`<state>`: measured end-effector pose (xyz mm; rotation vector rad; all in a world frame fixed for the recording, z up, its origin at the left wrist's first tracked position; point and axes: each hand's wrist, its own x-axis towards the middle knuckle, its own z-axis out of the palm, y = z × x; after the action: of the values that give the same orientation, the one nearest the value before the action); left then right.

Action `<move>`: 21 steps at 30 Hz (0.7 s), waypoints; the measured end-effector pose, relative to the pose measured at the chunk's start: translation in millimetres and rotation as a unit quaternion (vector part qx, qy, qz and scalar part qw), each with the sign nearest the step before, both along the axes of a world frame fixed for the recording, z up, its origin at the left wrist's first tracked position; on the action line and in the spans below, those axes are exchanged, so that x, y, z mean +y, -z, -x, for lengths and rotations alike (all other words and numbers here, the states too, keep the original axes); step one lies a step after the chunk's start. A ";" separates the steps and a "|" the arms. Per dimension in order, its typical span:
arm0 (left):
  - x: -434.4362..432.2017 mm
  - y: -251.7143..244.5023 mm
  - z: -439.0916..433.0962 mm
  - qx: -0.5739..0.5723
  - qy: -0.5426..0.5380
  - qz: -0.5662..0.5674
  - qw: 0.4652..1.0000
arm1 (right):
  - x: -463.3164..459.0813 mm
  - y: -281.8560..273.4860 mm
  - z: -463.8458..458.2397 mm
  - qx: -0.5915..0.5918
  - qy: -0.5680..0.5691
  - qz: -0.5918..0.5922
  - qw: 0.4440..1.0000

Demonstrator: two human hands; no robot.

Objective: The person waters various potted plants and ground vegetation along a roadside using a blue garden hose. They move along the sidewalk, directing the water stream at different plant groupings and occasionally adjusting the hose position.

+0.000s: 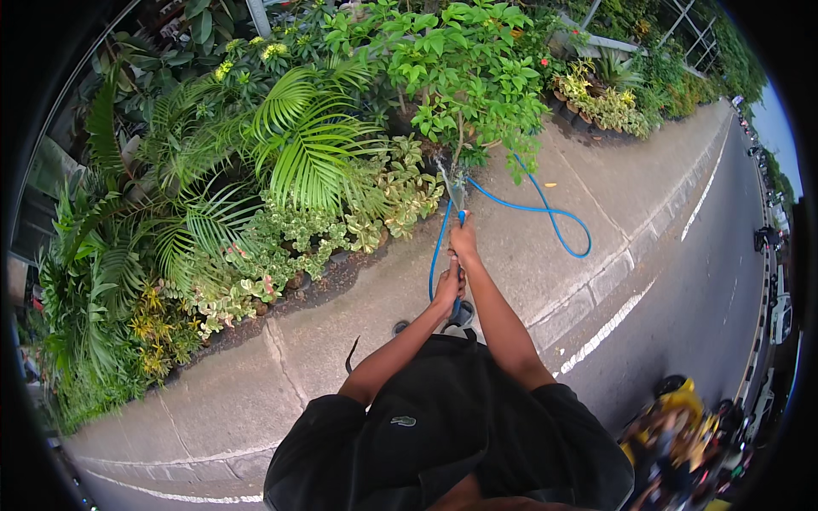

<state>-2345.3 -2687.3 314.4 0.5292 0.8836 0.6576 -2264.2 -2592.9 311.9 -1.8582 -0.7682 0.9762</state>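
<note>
My right hand (464,239) is closed around the end of a blue garden hose (540,209), just behind its mouth. Water (455,188) sprays from the hose towards the base of a leafy green shrub (461,76). Nearer my body, my left hand (448,285) grips the same hose. From there the hose drops towards my feet, runs up along the left and makes a loop on the pavement to the right. Low variegated plants (409,185) and a palm (313,140) grow left of the spray.
A concrete pavement (383,287) curves beneath me, edged by a kerb (591,290). Beyond lies an asphalt road (696,294) with a blurred group of motorcycles and riders (677,441) at lower right. Potted plants (601,108) line the bed's far end.
</note>
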 end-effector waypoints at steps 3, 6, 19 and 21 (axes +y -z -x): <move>-0.1 4.2 -0.8 -0.011 -0.007 0.006 1.000 | 2.7 10.7 -1.1 0.016 0.007 -0.001 1.000; -3.3 9.7 3.2 -0.013 -0.020 0.024 0.999 | 2.2 17.6 4.8 0.011 -0.011 0.012 1.000; -34.1 12.8 -22.8 -0.052 0.048 0.069 0.995 | -32.8 66.5 -44.9 0.045 0.059 0.046 0.996; -36.9 14.4 -22.2 -0.056 0.040 0.076 0.995 | -38.5 52.9 -37.9 0.052 0.055 0.063 0.995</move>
<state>-2323.1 -2724.2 300.0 0.3859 0.7953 0.5364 -2226.3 -2631.4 259.1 -1.9188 -0.5467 1.0624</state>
